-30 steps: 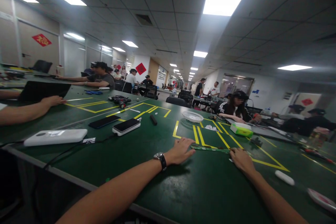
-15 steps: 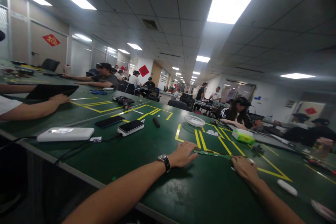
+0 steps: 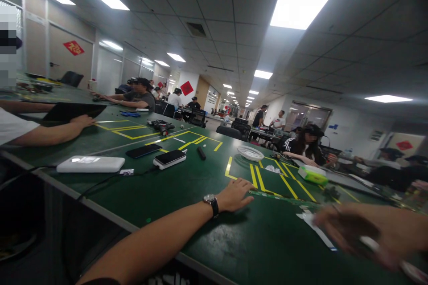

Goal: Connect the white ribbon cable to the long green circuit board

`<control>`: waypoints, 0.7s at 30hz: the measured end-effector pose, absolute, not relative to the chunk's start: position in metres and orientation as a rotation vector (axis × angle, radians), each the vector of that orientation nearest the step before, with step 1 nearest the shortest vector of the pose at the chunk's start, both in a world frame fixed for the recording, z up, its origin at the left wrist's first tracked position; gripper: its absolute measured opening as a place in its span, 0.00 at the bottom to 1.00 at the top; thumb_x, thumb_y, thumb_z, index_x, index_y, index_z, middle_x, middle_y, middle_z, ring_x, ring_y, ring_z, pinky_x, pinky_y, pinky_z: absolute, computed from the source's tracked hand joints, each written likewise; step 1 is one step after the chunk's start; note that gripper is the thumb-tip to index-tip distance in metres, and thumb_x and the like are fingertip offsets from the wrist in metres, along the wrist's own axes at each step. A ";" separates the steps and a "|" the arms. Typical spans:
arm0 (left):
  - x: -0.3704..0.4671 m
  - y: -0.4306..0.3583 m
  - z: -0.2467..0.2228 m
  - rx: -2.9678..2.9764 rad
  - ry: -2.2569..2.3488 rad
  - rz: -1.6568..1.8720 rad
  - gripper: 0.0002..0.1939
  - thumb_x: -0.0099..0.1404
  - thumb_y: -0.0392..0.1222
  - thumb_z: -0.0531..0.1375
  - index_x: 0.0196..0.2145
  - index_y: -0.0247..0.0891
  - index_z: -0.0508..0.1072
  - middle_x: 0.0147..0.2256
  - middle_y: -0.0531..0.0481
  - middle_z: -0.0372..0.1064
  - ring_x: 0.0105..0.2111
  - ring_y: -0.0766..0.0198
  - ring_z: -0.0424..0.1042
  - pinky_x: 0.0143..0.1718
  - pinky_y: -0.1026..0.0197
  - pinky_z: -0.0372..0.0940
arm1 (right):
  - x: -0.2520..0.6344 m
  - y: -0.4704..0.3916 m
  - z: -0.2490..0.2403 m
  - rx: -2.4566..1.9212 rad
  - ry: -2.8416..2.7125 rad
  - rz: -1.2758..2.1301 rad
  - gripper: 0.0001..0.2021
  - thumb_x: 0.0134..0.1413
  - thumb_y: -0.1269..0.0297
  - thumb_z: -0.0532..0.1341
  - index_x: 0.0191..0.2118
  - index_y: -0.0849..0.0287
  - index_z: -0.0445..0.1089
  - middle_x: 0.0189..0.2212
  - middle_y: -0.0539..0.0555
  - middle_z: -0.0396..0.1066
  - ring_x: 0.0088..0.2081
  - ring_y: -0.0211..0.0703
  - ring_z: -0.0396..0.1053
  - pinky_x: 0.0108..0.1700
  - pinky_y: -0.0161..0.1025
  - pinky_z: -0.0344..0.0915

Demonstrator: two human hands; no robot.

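My left hand point(image 3: 235, 195), with a watch at the wrist, lies on the green table with its fingers spread. Its fingertips are beside the left end of a thin green strip point(image 3: 284, 197). On the right, my right hand point(image 3: 357, 229) is raised over the table and smeared by motion, so its fingers cannot be made out. Just left of it lies a white ribbon-like piece point(image 3: 317, 230) with a blue end. A white object point(image 3: 369, 243) shows partly below the right hand.
A white basket point(image 3: 250, 153), a green and white pack point(image 3: 312, 174), a black phone point(image 3: 143, 150), a phone on a white block point(image 3: 170, 158), a white power bank point(image 3: 91, 164) and a cable lie around. Another person's hand point(image 3: 82, 121) holds a dark panel at the left.
My right hand has left the strip's right end and moved right and towards me, uncovering the white ribbon-like piece. My left hand stays by the strip. The view has shifted slightly.
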State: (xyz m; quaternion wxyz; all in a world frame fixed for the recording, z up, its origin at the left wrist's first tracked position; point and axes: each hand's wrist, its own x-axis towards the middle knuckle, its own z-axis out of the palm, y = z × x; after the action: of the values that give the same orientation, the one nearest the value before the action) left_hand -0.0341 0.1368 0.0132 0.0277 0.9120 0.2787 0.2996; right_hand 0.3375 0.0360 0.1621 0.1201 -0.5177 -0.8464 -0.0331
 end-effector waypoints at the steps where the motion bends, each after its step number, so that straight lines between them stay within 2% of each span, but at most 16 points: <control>1: -0.034 0.136 0.013 2.821 0.861 0.922 0.19 0.73 0.48 0.53 0.58 0.41 0.64 0.57 0.44 0.64 0.56 0.50 0.61 0.55 0.47 0.56 | 0.344 0.025 0.162 -1.464 -2.565 0.148 0.46 0.18 0.16 0.50 0.32 0.53 0.73 0.22 0.57 0.67 0.23 0.39 0.68 0.27 0.40 0.61; 2: -0.034 0.136 0.013 2.826 0.860 0.916 0.19 0.73 0.48 0.53 0.58 0.41 0.64 0.57 0.44 0.64 0.56 0.50 0.61 0.54 0.47 0.57 | 0.347 0.018 0.161 -1.481 -2.555 0.317 0.48 0.14 0.15 0.48 0.31 0.53 0.72 0.20 0.54 0.66 0.19 0.36 0.65 0.24 0.39 0.58; 3: -0.034 0.136 0.014 2.831 0.859 0.908 0.19 0.73 0.48 0.53 0.57 0.41 0.65 0.56 0.44 0.65 0.56 0.50 0.62 0.54 0.48 0.57 | 0.345 0.016 0.159 -1.502 -2.487 0.407 0.48 0.15 0.14 0.46 0.30 0.53 0.71 0.19 0.53 0.65 0.17 0.33 0.62 0.23 0.38 0.56; 5: -0.034 0.136 0.013 2.844 0.849 0.882 0.17 0.73 0.48 0.53 0.56 0.40 0.67 0.54 0.43 0.67 0.55 0.50 0.63 0.53 0.49 0.58 | 0.331 0.021 0.151 -1.543 -2.277 0.465 0.40 0.27 0.17 0.47 0.26 0.53 0.65 0.19 0.53 0.65 0.15 0.32 0.56 0.21 0.38 0.54; 7: -0.034 0.136 0.013 2.865 0.825 0.845 0.16 0.72 0.47 0.54 0.54 0.41 0.68 0.53 0.44 0.68 0.53 0.51 0.65 0.51 0.50 0.59 | 0.308 0.037 0.138 -1.513 -2.088 0.398 0.29 0.46 0.27 0.53 0.23 0.52 0.57 0.18 0.50 0.62 0.16 0.34 0.55 0.20 0.39 0.54; 9: -0.034 0.136 0.013 2.889 0.792 0.807 0.15 0.72 0.47 0.55 0.53 0.41 0.69 0.52 0.45 0.69 0.53 0.51 0.66 0.50 0.51 0.60 | 0.286 0.057 0.118 -1.474 -1.993 0.189 0.25 0.54 0.39 0.56 0.21 0.52 0.51 0.17 0.48 0.58 0.18 0.37 0.57 0.21 0.38 0.55; 11: -0.033 0.134 0.012 2.912 0.762 0.774 0.15 0.71 0.46 0.55 0.53 0.42 0.69 0.52 0.45 0.69 0.53 0.51 0.66 0.50 0.52 0.60 | 0.276 0.076 0.092 -1.474 -1.926 -0.145 0.25 0.55 0.43 0.55 0.19 0.52 0.45 0.15 0.46 0.51 0.17 0.38 0.53 0.22 0.38 0.52; 13: -0.033 0.130 0.011 2.928 0.741 0.755 0.15 0.72 0.46 0.55 0.53 0.42 0.68 0.52 0.45 0.69 0.53 0.51 0.65 0.50 0.51 0.60 | 0.276 0.091 0.064 -1.493 -1.893 -0.368 0.23 0.56 0.47 0.52 0.18 0.52 0.44 0.14 0.45 0.48 0.17 0.38 0.51 0.23 0.39 0.50; 16: -0.032 0.123 0.010 2.942 0.709 0.727 0.15 0.72 0.46 0.54 0.54 0.42 0.68 0.52 0.45 0.69 0.52 0.52 0.65 0.49 0.52 0.60 | 0.284 0.103 0.036 -1.512 -1.981 -0.412 0.20 0.57 0.50 0.50 0.18 0.52 0.46 0.14 0.46 0.51 0.17 0.38 0.52 0.25 0.39 0.49; 21: -0.030 0.117 0.015 2.953 0.651 0.601 0.13 0.74 0.43 0.52 0.53 0.41 0.67 0.51 0.46 0.68 0.52 0.54 0.64 0.52 0.53 0.59 | 0.266 0.075 0.030 -1.498 -2.033 -0.300 0.20 0.58 0.51 0.51 0.19 0.52 0.48 0.15 0.48 0.54 0.19 0.39 0.54 0.25 0.40 0.52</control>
State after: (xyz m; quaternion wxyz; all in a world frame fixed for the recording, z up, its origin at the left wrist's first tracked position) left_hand -0.0298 0.1167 0.0150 0.0290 0.9574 0.2111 0.1949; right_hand 0.2663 0.0748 0.0296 0.2946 -0.5629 -0.7640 -0.1129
